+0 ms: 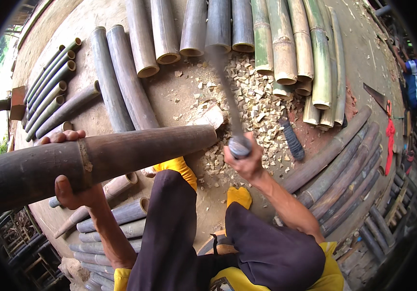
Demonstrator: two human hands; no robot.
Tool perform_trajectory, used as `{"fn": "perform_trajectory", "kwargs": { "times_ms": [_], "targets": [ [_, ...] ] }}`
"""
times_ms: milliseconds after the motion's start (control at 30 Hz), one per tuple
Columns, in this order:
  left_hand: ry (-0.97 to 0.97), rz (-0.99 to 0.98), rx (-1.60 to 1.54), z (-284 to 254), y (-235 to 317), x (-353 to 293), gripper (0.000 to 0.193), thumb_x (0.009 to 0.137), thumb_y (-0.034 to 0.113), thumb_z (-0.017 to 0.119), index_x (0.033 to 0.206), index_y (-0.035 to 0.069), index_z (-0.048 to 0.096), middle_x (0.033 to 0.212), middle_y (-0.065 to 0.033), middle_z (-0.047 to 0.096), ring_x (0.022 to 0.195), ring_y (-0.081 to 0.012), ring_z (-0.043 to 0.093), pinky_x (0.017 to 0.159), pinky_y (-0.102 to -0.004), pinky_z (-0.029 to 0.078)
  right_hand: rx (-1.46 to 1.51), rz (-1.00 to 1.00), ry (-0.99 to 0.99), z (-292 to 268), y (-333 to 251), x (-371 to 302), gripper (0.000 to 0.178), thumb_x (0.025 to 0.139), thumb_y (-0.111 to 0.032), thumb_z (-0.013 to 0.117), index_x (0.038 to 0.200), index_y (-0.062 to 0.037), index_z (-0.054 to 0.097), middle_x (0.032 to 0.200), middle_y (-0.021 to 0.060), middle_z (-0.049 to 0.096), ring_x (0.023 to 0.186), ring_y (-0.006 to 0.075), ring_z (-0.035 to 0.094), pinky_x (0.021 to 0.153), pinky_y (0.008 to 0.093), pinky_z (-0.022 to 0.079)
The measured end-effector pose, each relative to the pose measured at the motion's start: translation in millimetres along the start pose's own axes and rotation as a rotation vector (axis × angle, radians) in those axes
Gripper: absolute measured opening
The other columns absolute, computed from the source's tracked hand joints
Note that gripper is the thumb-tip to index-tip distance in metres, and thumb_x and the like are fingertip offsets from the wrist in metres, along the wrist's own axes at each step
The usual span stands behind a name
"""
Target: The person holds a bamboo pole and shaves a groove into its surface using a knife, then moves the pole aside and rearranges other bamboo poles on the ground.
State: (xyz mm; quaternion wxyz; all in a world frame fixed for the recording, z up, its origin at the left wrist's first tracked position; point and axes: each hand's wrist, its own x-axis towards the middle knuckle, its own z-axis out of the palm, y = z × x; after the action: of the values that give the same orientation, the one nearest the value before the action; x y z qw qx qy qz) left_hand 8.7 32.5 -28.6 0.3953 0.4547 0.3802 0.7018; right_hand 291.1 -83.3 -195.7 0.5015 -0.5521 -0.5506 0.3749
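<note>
My left hand (83, 195) is wrapped round a thick dark bamboo tube (135, 148), its thumb below and fingers over the top. The tube slants slightly up to the right, and its narrowed, trimmed end lies beside a pale wooden block (211, 118). In my right hand (251, 162) is a long-bladed chopping knife (240, 146), gripped by its handle to the right of the tube's tip. Its blade points away from me and is smeared by motion. Cut bamboo chips (254, 92) cover the ground around and beyond the block.
Bamboo tubes (167, 34) line the far side, with greener ones (283, 43) to their right. Thin tubes (51, 82) lie left; others (344, 169) lie right. A dark-handled tool (293, 140), a saw (375, 97) and red cloth (390, 138) are right. A person (414, 77) is far right.
</note>
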Motion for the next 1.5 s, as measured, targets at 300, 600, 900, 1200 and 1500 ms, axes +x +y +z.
{"fn": "perform_trajectory", "kwargs": {
  "times_ms": [300, 600, 900, 1200, 1500],
  "targets": [
    [-0.21, 0.044, -0.03, -26, 3, 4, 0.08, 0.062, 0.035, 0.062, 0.126, -0.005, 0.036, 0.109, -0.0195, 0.047, 0.105, -0.0348, 0.051, 0.1, -0.0477, 0.037, -0.2, 0.163, -0.107, -9, -33, 13, 0.024, 0.078, -0.012, 0.068, 0.091, 0.0006, 0.052, 0.069, 0.0105, 0.065, 0.063, 0.0213, 0.067, 0.051, 0.0303, 0.052],
    [0.306, -0.161, 0.063, 3, 21, 19, 0.062, 0.08, 0.037, 0.055, 0.116, -0.012, 0.043, 0.109, -0.0256, 0.053, 0.104, -0.0346, 0.054, 0.093, -0.0434, 0.043, -0.273, 0.465, -0.307, -12, 17, -5, 0.037, 0.08, -0.013, 0.065, 0.105, 0.006, 0.046, 0.082, 0.0214, 0.063, 0.062, 0.0281, 0.066, 0.053, 0.0318, 0.058],
    [0.166, -0.048, -0.077, -12, 13, 7, 0.063, 0.074, 0.033, 0.06, 0.121, 0.0, 0.037, 0.106, -0.0182, 0.049, 0.1, -0.0314, 0.051, 0.097, -0.0459, 0.038, -0.494, 0.257, -0.272, 6, 26, 8, 0.031, 0.079, -0.002, 0.062, 0.1, 0.0036, 0.041, 0.07, 0.0132, 0.06, 0.049, 0.0204, 0.059, 0.041, 0.0263, 0.053],
    [0.018, 0.012, -0.178, -34, 12, 8, 0.071, 0.064, 0.034, 0.064, 0.123, 0.003, 0.038, 0.104, -0.0148, 0.047, 0.096, -0.0279, 0.049, 0.095, -0.0458, 0.036, 0.255, 0.204, -0.021, -11, -27, 17, 0.028, 0.079, -0.009, 0.065, 0.096, 0.0017, 0.046, 0.07, 0.0127, 0.062, 0.058, 0.0223, 0.064, 0.046, 0.0305, 0.054],
    [-0.211, 0.043, -0.157, -35, 18, 5, 0.079, 0.062, 0.035, 0.068, 0.127, 0.003, 0.038, 0.104, -0.0148, 0.048, 0.097, -0.0283, 0.053, 0.095, -0.0463, 0.037, -0.142, 0.181, -0.169, -7, -27, 15, 0.028, 0.077, -0.007, 0.065, 0.095, 0.0049, 0.047, 0.071, 0.0145, 0.062, 0.053, 0.0219, 0.063, 0.048, 0.0312, 0.055]
  ]
}}
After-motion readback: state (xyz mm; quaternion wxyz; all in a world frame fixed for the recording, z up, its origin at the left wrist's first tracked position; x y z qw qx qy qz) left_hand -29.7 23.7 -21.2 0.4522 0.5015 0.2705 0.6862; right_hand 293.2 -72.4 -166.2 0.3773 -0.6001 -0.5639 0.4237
